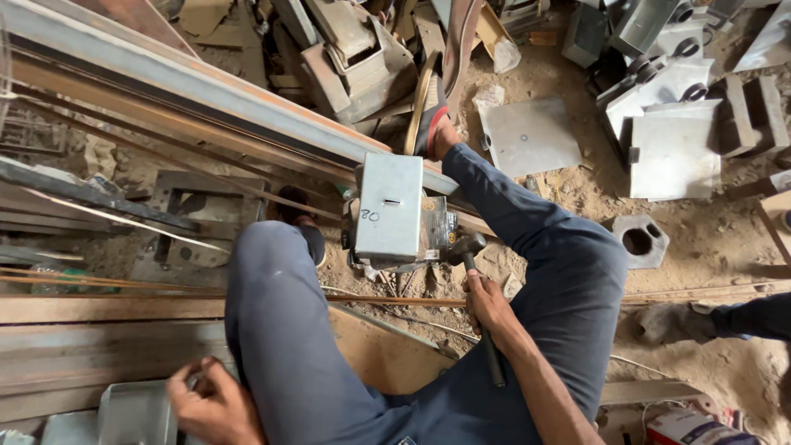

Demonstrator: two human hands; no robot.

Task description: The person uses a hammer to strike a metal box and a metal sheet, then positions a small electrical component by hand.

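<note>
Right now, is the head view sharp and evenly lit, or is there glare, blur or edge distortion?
Head view: soft daylight, faint shadows; mild glare on the metal box; right hand on the hammer reads sharp; left hand slightly soft at the bottom edge; the long steel beam bows, showing wide-angle distortion.

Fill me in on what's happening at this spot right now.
A person sits on the sandy ground among scrap steel, knees apart. Their right hand grips a hammer by its handle, the head resting against the side of a folded grey sheet-metal box that stands between their legs. Their left hand reaches down to another grey metal piece by the left knee. Long steel beams run past in front, and flat plates lie to the right.
</note>
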